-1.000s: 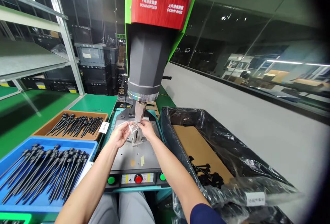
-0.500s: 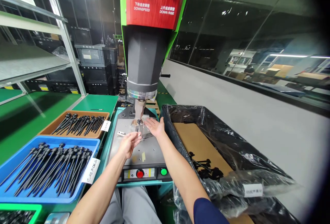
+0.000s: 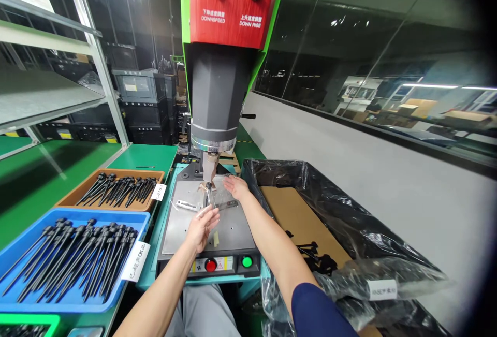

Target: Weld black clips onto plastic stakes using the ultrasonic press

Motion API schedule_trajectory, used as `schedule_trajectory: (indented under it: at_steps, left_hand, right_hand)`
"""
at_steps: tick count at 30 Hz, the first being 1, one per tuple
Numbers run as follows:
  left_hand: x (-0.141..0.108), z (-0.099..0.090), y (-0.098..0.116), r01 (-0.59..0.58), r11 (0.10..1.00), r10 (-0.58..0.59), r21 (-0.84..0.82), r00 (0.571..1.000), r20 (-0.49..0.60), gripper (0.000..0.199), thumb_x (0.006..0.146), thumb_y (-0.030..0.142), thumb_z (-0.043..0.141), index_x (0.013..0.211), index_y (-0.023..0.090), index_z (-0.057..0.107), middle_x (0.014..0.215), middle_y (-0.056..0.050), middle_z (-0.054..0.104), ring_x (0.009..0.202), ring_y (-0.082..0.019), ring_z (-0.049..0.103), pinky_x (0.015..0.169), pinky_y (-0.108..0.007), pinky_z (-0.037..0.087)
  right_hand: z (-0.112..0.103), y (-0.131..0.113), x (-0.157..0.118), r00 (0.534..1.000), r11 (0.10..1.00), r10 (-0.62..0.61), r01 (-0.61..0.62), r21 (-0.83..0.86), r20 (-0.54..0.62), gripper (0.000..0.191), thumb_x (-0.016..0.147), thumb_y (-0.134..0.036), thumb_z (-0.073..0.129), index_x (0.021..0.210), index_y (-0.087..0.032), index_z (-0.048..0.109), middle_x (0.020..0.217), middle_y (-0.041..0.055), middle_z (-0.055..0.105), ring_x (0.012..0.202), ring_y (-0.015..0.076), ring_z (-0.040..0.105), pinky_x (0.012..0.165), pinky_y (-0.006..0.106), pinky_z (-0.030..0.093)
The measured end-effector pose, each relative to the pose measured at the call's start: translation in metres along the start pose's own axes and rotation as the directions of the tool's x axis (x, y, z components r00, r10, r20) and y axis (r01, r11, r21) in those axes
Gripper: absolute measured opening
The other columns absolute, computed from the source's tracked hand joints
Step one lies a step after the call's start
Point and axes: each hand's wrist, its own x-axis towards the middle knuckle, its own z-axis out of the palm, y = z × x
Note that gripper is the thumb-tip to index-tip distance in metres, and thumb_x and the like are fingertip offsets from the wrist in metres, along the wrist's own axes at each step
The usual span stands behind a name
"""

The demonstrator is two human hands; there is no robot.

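Flanking both open, empty hands: left hand (image 3: 202, 225), right hand (image 3: 235, 187), blue tray (image 3: 23, 238) and brown tray (image 3: 70, 197) of black pins (image 3: 73, 259).

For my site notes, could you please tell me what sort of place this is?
Most likely a factory assembly station: a press machine with a start button stands on a green workbench, beside trays of identical black parts.

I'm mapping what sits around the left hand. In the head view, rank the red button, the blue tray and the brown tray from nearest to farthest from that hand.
1. Red button: just below the left hand, on the machine's front panel.
2. Blue tray: to the hand's left, holding black pins.
3. Brown tray: farther left and back, behind the blue tray.
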Motion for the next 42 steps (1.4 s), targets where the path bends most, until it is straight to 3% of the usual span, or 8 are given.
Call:
schedule_trajectory:
  at_steps: [7, 11, 14, 20, 25, 30, 34, 42]
  left_hand:
    - [0.000, -0.036, 0.023, -0.013, 0.991, -0.007, -0.137, 0.990, -0.142, 0.021, 0.082, 0.024, 0.071, 0.100, 0.018, 0.062, 0.116, -0.016, 0.068, 0.101, -0.024, 0.069, 0.087, -0.035, 0.056]
    - [0.024, -0.046, 0.050, -0.079, 0.981, 0.022, -0.175, 0.951, -0.307, 0.021, 0.085, 0.029, 0.067, 0.102, 0.018, 0.059, 0.106, -0.012, 0.068, 0.086, -0.017, 0.071, 0.076, -0.029, 0.059]
    - [0.045, -0.046, 0.068, -0.083, 0.979, 0.013, -0.184, 0.936, -0.351, 0.021, 0.086, 0.032, 0.066, 0.098, 0.017, 0.058, 0.091, -0.008, 0.069, 0.073, -0.014, 0.069, 0.067, -0.026, 0.059]
    - [0.044, -0.042, 0.087, -0.185, 0.971, 0.109, -0.150, 0.905, -0.411, 0.017, 0.079, 0.006, 0.068, 0.089, 0.016, 0.058, 0.066, 0.003, 0.060, 0.049, -0.005, 0.058, 0.051, -0.012, 0.049]
    - [-0.015, -0.042, 0.063, -0.342, 0.934, 0.278, -0.101, 0.877, -0.392, 0.025, 0.076, 0.005, 0.068, 0.096, 0.018, 0.060, 0.071, 0.002, 0.061, 0.058, -0.006, 0.061, 0.054, -0.014, 0.051]
    - [-0.065, -0.047, 0.017, -0.313, 0.948, 0.263, -0.059, 0.873, -0.411, 0.051, 0.069, 0.015, 0.077, 0.116, 0.019, 0.058, 0.075, 0.001, 0.061, 0.059, -0.009, 0.060, 0.047, -0.014, 0.047]
    - [-0.073, -0.056, -0.004, -0.263, 0.963, 0.226, -0.055, 0.903, -0.366, 0.059, 0.067, 0.023, 0.081, 0.121, 0.021, 0.056, 0.074, 0.002, 0.062, 0.061, -0.010, 0.062, 0.049, -0.016, 0.049]
    - [-0.070, -0.078, -0.015, -0.135, 0.990, 0.112, -0.029, 0.910, -0.400, 0.022, 0.080, 0.027, 0.070, 0.097, 0.015, 0.064, 0.088, -0.007, 0.071, 0.075, -0.016, 0.069, 0.058, -0.022, 0.057]
  right_hand:
    - [-0.014, -0.009, -0.015, 0.994, 0.996, 0.093, -0.093, 0.010, -0.058, 0.006, 0.091, -0.011, 0.054, 0.091, -0.016, 0.056, 0.073, 0.0074, 0.071, 0.053, 0.0157, 0.067, 0.036, 0.017, 0.044]
    - [-0.019, -0.012, -0.024, 0.992, 0.993, 0.119, -0.118, 0.011, -0.052, 0.012, 0.092, -0.007, 0.048, 0.094, -0.015, 0.057, 0.072, 0.0089, 0.071, 0.052, 0.0158, 0.067, 0.033, 0.017, 0.044]
    - [-0.017, -0.012, -0.028, 0.991, 0.992, 0.126, -0.126, 0.007, -0.053, 0.014, 0.092, -0.005, 0.048, 0.094, -0.015, 0.058, 0.069, 0.0084, 0.071, 0.050, 0.0162, 0.066, 0.032, 0.017, 0.043]
    - [-0.017, -0.014, -0.040, 0.996, 0.997, 0.078, -0.078, 0.006, -0.051, 0.010, 0.091, -0.007, 0.052, 0.088, -0.015, 0.057, 0.072, 0.0096, 0.071, 0.048, 0.0158, 0.065, 0.033, 0.017, 0.042]
    - [-0.028, -0.004, -0.058, 0.998, 1.000, -0.001, 0.003, 0.027, -0.070, 0.008, 0.094, -0.014, 0.051, 0.094, -0.017, 0.058, 0.076, 0.0055, 0.072, 0.049, 0.0141, 0.065, 0.034, 0.016, 0.039]
    - [-0.042, 0.017, -0.068, 0.996, 1.000, 0.010, -0.013, -0.026, -0.088, 0.005, 0.092, -0.017, 0.055, 0.095, -0.017, 0.059, 0.077, 0.0061, 0.072, 0.046, 0.0134, 0.063, 0.030, 0.015, 0.031]
    - [-0.050, 0.025, -0.063, 0.994, 0.998, 0.034, -0.040, -0.055, -0.104, 0.004, 0.090, -0.019, 0.059, 0.093, -0.017, 0.059, 0.073, 0.0060, 0.071, 0.042, 0.0117, 0.059, 0.029, 0.014, 0.027]
    - [-0.062, 0.027, -0.050, 0.994, 0.997, 0.004, -0.012, -0.077, -0.109, 0.009, 0.089, -0.016, 0.057, 0.097, -0.017, 0.059, 0.071, 0.0044, 0.070, 0.039, 0.0086, 0.053, 0.030, 0.014, 0.027]
